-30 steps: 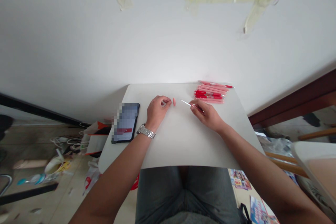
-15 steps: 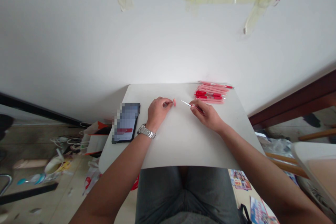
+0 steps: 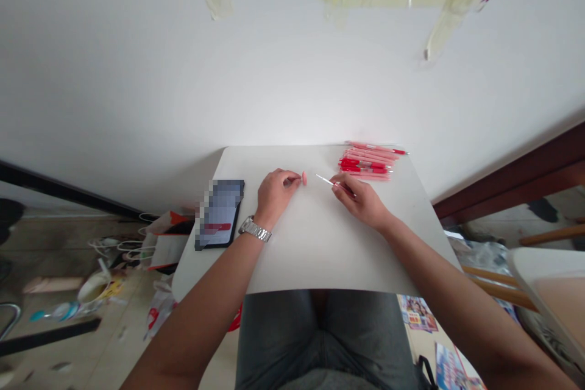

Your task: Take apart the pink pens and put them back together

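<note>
My left hand (image 3: 274,194), with a metal watch on the wrist, rests on the white table (image 3: 315,244). Its fingers are curled and pinch a small pink piece (image 3: 303,178) at their tips. My right hand (image 3: 361,200) lies a little to the right with fingers closed round a thin pen refill (image 3: 327,181), whose tip points left toward the pink piece. A short gap separates the refill tip from the piece.
A pile of several red and pink pens (image 3: 369,160) lies at the table's far right corner. A dark phone (image 3: 219,213) sits at the left edge. Bags, cables and clutter cover the floor on the left (image 3: 137,250); a wooden chair (image 3: 543,280) stands on the right.
My left hand has closed its fingertips onto the pink piece, which lay just beyond them a second ago. The right hand and refill have stayed put.
</note>
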Action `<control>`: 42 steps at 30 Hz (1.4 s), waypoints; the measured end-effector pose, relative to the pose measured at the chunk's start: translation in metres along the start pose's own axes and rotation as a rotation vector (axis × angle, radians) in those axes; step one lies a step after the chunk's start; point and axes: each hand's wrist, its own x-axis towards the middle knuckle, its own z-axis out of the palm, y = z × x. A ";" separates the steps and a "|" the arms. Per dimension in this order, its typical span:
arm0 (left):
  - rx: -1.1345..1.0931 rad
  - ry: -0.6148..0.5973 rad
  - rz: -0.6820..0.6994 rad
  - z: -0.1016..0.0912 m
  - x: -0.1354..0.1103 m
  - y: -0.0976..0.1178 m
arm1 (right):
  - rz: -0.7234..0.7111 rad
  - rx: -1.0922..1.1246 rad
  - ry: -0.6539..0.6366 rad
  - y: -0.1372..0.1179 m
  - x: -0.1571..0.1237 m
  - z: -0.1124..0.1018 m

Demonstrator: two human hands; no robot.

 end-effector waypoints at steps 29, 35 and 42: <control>-0.348 0.196 0.119 -0.007 -0.001 0.015 | 0.003 0.003 0.002 0.000 0.000 0.000; -0.384 0.163 0.139 -0.011 -0.006 0.024 | 0.000 0.019 -0.003 0.000 -0.001 0.001; -0.374 0.059 0.184 -0.012 -0.010 0.028 | -0.009 0.026 -0.018 -0.001 -0.001 0.000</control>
